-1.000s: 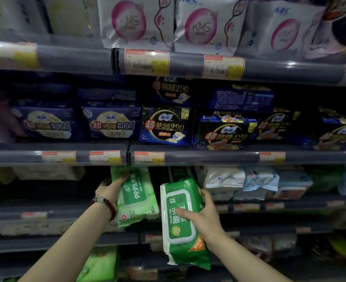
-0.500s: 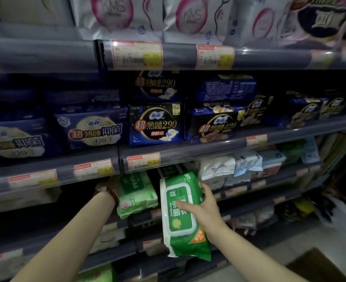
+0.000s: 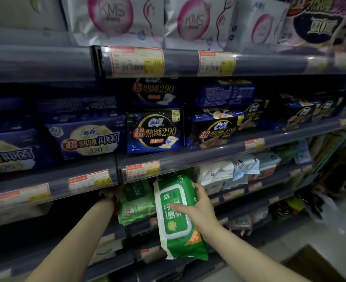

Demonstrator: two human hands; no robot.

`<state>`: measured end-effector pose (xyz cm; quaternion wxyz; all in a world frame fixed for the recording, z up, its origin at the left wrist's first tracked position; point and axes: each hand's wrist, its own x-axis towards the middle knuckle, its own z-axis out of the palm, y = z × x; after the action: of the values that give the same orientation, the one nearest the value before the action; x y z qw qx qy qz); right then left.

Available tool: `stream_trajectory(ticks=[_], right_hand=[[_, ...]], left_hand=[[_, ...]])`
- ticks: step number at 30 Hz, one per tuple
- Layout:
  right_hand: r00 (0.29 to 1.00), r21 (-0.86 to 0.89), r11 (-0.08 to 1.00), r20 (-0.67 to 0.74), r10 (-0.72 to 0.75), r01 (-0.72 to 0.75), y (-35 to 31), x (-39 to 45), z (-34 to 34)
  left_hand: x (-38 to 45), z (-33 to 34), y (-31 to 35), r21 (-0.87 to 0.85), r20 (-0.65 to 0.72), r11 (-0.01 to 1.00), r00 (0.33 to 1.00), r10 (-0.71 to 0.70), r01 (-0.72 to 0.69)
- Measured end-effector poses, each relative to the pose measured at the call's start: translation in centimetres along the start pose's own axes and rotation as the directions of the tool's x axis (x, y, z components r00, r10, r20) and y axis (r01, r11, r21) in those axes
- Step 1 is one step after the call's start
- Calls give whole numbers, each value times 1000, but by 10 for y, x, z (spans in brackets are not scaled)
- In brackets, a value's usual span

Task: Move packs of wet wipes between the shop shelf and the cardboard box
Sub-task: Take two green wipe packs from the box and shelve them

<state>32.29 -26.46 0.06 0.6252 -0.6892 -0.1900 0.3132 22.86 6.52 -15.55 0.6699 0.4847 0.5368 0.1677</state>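
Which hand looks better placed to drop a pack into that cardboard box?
The right hand. It already grips the dark green wipes pack clear of the shelf, on the cardboard box side. The left hand is reaching under the shelf edge, mostly hidden.

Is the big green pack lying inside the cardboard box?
No, the right hand holds the green pack upright by the shelf.

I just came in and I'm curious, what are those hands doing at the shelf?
A person is handling wet wipes. The right hand holds a green pack upright in front of the shelf. The left hand reaches in beside a paler green pack on the shelf; its fingers are hidden. A cardboard box sits on the floor to the right.
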Motion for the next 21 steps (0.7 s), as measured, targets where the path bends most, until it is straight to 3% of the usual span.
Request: stream_trajectory(ticks=[2,6,13,16,21], right_hand=[[1000,1,1000,2,2,-2,-1,2,0],[999,30,999,25,21,-22,-1,4,-1],[990,159,982,108,88,-104,-13,8,1],[981,204,967,147,127,-156,-16,11,0],[964,168,968,221,149,-189,-19,18,-4]], left_hand=[[-40,7,12,9,1,1000,1000,7,-7],[-147,21,47,72,-50,987,988,149,-145],[-203,19,47,280,-78,942,973,216,-187],[-225,25,42,379,-161,913,961,223,-149],[-258,33,22,424,-289,876,882,372,-230]])
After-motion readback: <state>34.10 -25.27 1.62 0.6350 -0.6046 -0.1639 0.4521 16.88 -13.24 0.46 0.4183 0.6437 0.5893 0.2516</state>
